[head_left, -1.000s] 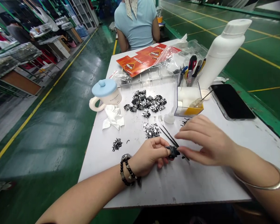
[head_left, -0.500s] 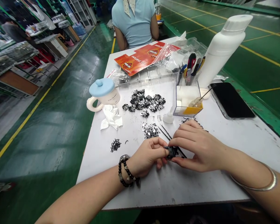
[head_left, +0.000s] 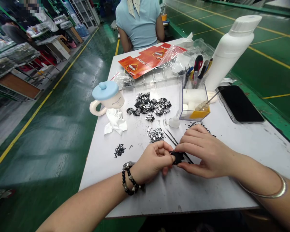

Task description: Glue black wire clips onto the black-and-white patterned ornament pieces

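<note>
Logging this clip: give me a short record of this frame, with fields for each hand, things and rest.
left hand: grips a small black part at its left end
right hand: grips the same part from the right
things: thin black tweezers lie under and beyond the part
rest: black-and-silver pieces, blue-lidded mug, white bottle, phone, co-worker

White mug (head_left: pixel 112 102) at left of the bench, small dark print reading about "CHIKAMA", orange-red card (head_left: pixel 145 61) at upper middle, upside-down word, perhaps "CUSTOM", shield logos (head_left: pixel 130 67) too small to read
</note>
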Available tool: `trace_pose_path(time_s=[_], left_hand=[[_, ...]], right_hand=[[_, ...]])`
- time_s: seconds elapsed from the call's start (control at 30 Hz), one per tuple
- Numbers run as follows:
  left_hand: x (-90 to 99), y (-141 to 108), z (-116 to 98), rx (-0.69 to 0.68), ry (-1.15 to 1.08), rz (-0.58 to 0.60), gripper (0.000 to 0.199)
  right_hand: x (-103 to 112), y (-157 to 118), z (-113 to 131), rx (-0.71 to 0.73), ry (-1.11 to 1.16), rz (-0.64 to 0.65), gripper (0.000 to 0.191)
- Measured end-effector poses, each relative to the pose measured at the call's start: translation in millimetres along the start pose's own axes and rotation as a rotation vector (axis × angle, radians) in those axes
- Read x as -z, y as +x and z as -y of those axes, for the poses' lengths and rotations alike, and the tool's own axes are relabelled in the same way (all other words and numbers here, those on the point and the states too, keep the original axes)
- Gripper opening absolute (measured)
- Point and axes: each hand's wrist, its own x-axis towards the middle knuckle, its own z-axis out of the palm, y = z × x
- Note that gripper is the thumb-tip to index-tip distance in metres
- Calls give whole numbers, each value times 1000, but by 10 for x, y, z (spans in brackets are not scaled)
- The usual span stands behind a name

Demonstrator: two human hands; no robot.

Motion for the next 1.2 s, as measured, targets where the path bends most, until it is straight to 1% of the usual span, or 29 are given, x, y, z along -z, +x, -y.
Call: trace_pose_path(time_s=[0.2, 0.4, 0.57, 0.7, 1.0, 1.2], left_hand=[[14, -28, -3, -82, 131, -15, 17], [8, -40, -2, -107, 171, -25, 17], [21, -48, 19, -117, 199, -2, 17], [22, -49, 10, -123, 197, 9, 17], [21, -29, 26, -135, 118, 22, 17], [37, -36, 7, -150, 108, 28, 21]], right_hand=[[-10, -8, -2, 14, 4, -17, 15], [-9, -31, 2, 12, 16, -20, 13], [-14, -19, 1, 17, 10, -28, 13], [-13, -8, -9, 12, 6, -22, 13], [-11, -9, 0, 7, 20, -31, 12], [-3, -20, 0, 22, 11, -66, 12]])
